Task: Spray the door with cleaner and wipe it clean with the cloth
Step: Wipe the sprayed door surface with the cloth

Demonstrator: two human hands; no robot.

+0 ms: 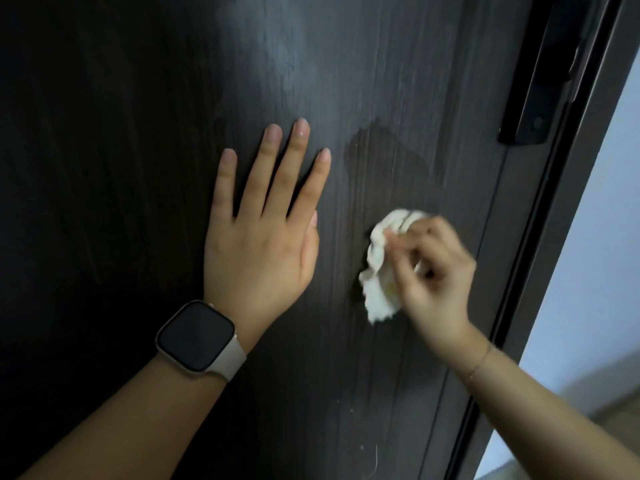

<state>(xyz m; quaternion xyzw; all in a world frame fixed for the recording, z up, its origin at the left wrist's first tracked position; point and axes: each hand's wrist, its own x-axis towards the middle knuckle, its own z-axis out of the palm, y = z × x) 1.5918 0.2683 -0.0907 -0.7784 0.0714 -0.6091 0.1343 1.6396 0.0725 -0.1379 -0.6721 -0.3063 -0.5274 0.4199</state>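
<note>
with the left hand (258, 233) flat and spread on the dark door (121, 133), the right hand (433, 268) bunching the white cloth (375, 271) should press firmly and overlap strokes up through the wet patch (377, 157).

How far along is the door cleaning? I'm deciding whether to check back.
Spraying looks done: a wet patch shows on the door. Wiping is under way: the right hand rubs the cloth below it while the left hand lies flat. The wet patch remains.
</note>
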